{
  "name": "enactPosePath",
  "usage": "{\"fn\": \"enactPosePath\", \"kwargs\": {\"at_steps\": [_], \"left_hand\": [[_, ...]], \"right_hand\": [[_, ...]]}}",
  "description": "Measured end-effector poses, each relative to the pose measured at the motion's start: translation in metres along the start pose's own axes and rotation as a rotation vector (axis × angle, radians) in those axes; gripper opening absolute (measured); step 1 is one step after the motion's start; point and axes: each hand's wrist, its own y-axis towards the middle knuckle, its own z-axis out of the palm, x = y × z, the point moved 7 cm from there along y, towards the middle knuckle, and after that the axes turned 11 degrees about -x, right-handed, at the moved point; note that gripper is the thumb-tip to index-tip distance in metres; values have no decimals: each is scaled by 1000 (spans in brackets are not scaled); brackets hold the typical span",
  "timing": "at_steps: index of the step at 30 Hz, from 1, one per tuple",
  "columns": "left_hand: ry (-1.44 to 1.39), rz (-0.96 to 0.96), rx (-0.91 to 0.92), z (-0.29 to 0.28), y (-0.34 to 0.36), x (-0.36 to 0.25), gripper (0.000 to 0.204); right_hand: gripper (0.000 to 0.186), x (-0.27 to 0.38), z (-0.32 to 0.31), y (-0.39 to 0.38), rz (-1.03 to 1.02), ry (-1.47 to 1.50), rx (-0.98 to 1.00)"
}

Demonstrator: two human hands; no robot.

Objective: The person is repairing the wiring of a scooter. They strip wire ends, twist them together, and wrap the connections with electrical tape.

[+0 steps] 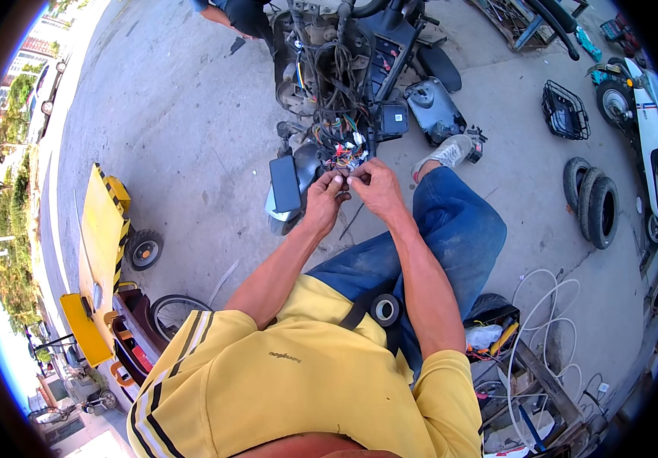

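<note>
Both my hands are drawn together at the end of a stripped scooter (329, 69) with its frame and cables bare. Thumb and fingers of my left hand (323, 203) are pinched on a thin wire. My right hand (378, 189) pinches a wire just beside it, fingertips almost touching the left ones. The exact wire ends are too small to make out. Just beyond them spreads a tangle of coloured wires and connectors (349, 149). A dark smartphone (284, 184) lies on the scooter left of my hands. On my lap rests a roll of black tape (385, 310).
A grey plastic part (434, 107) lies right of the scooter, near my shoe (443, 153). Farther right are a black wire basket (565, 111) and several tyres (604, 212). A tool box (497, 336) and white hose (546, 328) sit at lower right. Another person (241, 15) is at the top left.
</note>
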Motion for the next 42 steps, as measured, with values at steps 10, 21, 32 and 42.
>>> {"fn": "enactPosePath", "kwargs": {"at_steps": [10, 21, 32, 42], "left_hand": [[122, 61, -73, 5, -3, -10, 18], [100, 125, -111, -3, -4, -12, 16], [-36, 112, -174, -2, -3, -13, 15], [101, 77, -320, -12, 0, -5, 23]], "right_hand": [[16, 2, -3, -3, 14, -46, 16], [17, 12, 8, -6, -137, -234, 17], [17, 18, 6, -10, -131, -111, 5], [13, 12, 14, -11, -148, -191, 45]]}}
